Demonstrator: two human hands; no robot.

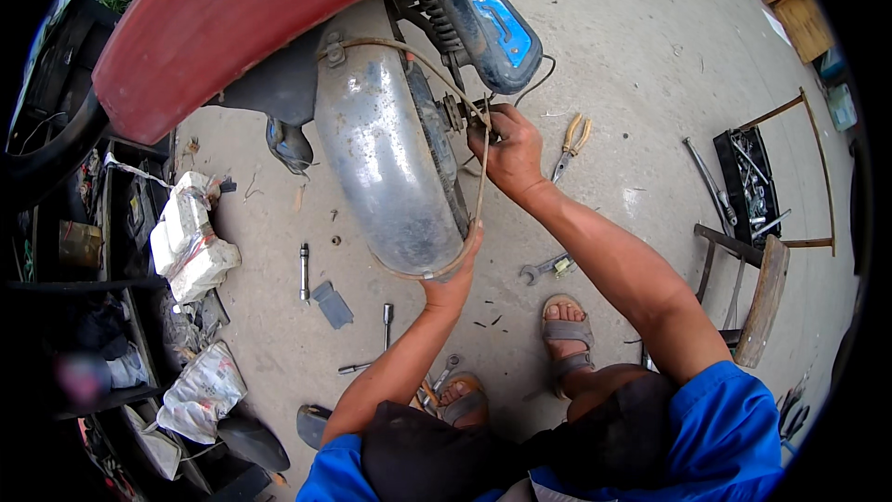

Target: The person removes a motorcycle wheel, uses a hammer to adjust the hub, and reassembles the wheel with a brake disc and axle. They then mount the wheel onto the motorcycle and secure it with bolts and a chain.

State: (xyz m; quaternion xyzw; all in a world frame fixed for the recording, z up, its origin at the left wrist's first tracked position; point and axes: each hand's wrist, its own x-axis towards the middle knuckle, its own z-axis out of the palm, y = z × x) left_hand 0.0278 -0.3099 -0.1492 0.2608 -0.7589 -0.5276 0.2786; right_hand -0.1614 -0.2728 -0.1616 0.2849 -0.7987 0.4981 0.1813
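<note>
A worn silver mudguard (376, 144) covers the wheel of a vehicle with a red body panel (251, 28). A thin bent metal rod (480, 188) runs round the mudguard and meets the axle (454, 113) at its right side. My left hand (451, 277) grips the mudguard's near lower edge, thumb up along the side by the rod; its other fingers are mostly hidden beneath. My right hand (507, 149) is closed at the axle end where the rod's two arms meet. Its curled fingertips hide whatever small part they hold.
Orange-handled pliers (573, 141), a wrench (544, 269), a socket (304, 271) and a T-handle wrench (387, 321) lie on the concrete. On the right are a black toolbox (734, 181) and a wood-topped stool (764, 302). Cluttered shelves (135, 251) line the left. A blue-fronted lamp (506, 33) hangs beyond the axle.
</note>
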